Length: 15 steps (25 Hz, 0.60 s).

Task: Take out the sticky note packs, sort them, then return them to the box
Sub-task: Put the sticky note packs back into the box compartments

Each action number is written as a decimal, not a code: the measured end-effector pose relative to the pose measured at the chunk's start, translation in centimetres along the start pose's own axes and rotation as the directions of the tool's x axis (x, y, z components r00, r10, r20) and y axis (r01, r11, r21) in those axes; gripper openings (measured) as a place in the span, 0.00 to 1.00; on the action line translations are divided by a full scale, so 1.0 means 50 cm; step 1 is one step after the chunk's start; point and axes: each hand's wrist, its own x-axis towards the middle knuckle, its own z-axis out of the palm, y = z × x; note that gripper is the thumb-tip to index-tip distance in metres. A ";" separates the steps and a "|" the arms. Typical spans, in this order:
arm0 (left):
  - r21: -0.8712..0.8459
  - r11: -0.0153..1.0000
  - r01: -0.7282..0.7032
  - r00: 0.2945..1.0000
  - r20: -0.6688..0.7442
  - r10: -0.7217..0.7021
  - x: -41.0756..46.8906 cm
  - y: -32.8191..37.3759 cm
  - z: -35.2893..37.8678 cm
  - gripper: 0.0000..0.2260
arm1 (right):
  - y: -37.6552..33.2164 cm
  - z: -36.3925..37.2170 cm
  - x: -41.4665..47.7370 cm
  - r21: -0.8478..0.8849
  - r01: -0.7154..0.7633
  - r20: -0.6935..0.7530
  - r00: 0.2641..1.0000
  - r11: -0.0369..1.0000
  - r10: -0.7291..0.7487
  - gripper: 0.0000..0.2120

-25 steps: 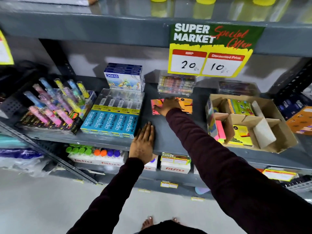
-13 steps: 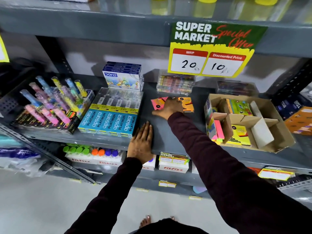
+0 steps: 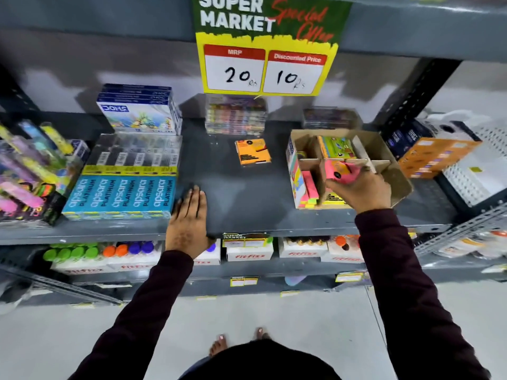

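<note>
My right hand [image 3: 359, 189] grips a pink sticky note pack [image 3: 338, 171] just above the front compartments of the divided cardboard box [image 3: 395, 171] on the right of the shelf. A green pack [image 3: 336, 146] sits in the box's back compartment, and pink and yellow packs [image 3: 310, 187] stand in its front left part. An orange sticky note pack [image 3: 252, 152] lies alone on the shelf, left of the box. My left hand [image 3: 189, 218] rests flat on the shelf's front edge, fingers apart, holding nothing.
Blue Apsara pencil boxes [image 3: 120, 193] and a DOMS box [image 3: 137, 113] stand at left, with highlighter packs [image 3: 30, 171] further left. Clear cases [image 3: 236, 116] sit at the back under a price sign [image 3: 266, 50]. Orange boxes [image 3: 436, 154] lie right of the cardboard box.
My right hand lifted the pink pack from beside the orange pack and carried it right, over the box. The orange pack stayed. My left hand has not moved.
</note>
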 end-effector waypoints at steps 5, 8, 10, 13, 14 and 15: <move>0.012 1.000 0.007 1.000 0.029 -0.007 0.001 0.000 -0.001 0.52 | 0.035 0.054 0.028 0.075 -0.009 0.215 0.977 0.997 -0.008 0.26; 0.033 0.999 0.016 0.999 0.047 -0.017 0.000 0.001 -0.005 0.52 | 0.038 0.066 0.025 0.025 0.052 0.278 0.959 0.998 -0.057 0.21; 0.039 0.999 0.019 0.998 0.053 -0.021 -0.003 0.004 -0.007 0.51 | 0.037 0.066 0.024 -0.024 0.059 0.331 0.943 0.998 -0.048 0.21; 0.053 0.998 0.037 0.999 0.032 -0.039 -0.019 0.013 -0.008 0.46 | 0.010 0.048 0.021 -0.068 0.035 0.273 0.962 0.997 -0.015 0.21; 0.055 0.997 0.047 0.999 0.017 -0.048 -0.024 0.015 -0.009 0.44 | -0.008 0.036 0.016 -0.044 0.062 0.173 0.984 0.997 -0.053 0.20; 0.051 0.997 0.056 0.998 0.008 -0.056 -0.027 0.017 -0.009 0.44 | -0.033 0.023 0.009 -0.001 0.115 0.071 0.991 0.993 -0.115 0.19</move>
